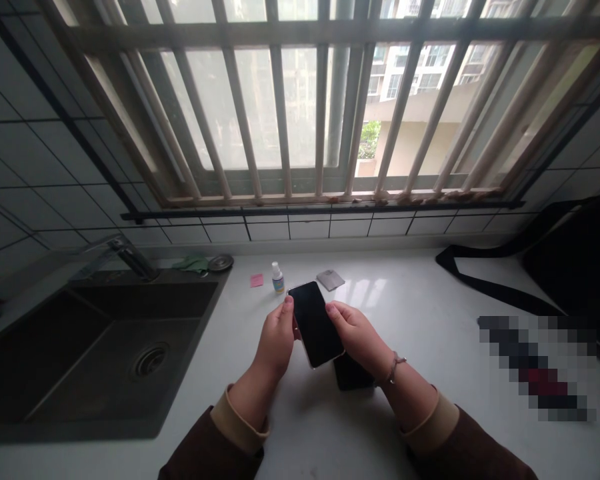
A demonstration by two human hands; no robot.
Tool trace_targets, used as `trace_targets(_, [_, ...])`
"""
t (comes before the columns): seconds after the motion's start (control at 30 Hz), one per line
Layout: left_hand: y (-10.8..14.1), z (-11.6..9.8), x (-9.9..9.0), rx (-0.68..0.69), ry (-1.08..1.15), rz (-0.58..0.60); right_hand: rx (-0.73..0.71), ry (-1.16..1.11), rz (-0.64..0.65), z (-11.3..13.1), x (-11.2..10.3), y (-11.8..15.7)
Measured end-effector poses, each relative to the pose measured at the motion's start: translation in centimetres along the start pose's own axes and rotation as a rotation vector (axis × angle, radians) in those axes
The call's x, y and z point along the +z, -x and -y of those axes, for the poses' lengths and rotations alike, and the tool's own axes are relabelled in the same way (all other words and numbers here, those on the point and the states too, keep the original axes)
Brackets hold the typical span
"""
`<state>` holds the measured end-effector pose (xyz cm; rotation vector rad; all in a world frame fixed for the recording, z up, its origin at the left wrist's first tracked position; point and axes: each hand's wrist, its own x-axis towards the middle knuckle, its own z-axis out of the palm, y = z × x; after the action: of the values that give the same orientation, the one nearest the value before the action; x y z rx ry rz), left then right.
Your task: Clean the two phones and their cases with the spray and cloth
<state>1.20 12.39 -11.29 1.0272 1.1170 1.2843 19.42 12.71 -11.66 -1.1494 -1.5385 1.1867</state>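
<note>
Between both hands I hold a smartphone (316, 325) with a dark screen and a clear edge, tilted above the white counter. My left hand (276, 337) grips its left side, thumb on the rim near the top. On the right side my right hand (353, 330) is closed on it, thumb along the edge. Partly hidden beneath my right hand, a flat black object (354, 375) lies on the counter. Just beyond the phone stand a small white spray bottle (277, 277), a pink paper square (257, 280) and a folded grey cloth (331, 279).
On the left is a dark sink (130, 347) with a faucet (133, 259). A green cloth (193, 265) and a round metal strainer (221, 263) lie at its back rim. A black bag (575, 247) with a strap is at the right, near a pixelated patch. A barred window fills the back.
</note>
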Motion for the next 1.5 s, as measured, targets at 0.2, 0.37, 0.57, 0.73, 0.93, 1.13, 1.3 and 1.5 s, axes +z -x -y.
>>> trace_targets(0.2, [-0.8, -0.2, -0.1, 0.009, 0.135, -0.112, -0.079, 0.210, 0.005, 0.0, 0.1, 0.1])
trace_targets(0.37, [-0.7, -0.8, 0.2, -0.066, 0.233, -0.129, -0.095, 0.327, -0.022, -0.3, 0.1, 0.1])
trace_targets(0.57, [-0.5, -0.6, 0.5, -0.118, 0.285, -0.204, -0.133, 0.476, -0.040, -0.4, 0.5, 0.1])
trace_targets(0.73, [-0.5, -0.5, 0.7, -0.117, 0.271, -0.236, -0.213, 0.577, -0.057, -0.5, 0.7, 0.3])
trace_targets(0.93, [-0.7, -0.3, 0.5, -0.153, 0.317, -0.219, -0.342, 0.670, -0.110, -0.9, 0.8, 0.4])
trace_targets(1.13, [-0.9, -0.7, 0.1, -0.232, 0.374, -0.188, -0.390, 0.706, -0.135, -1.1, 0.8, 0.3])
trace_targets(1.3, [-1.0, -1.0, -0.1, -0.261, 0.428, -0.128, -0.333, 0.633, -0.137, -0.6, 0.7, 0.5])
trace_targets(1.5, [-0.3, -1.0, 0.4, -0.089, 0.483, 0.104, -0.233, 0.400, -0.114, -0.1, 0.7, 0.4])
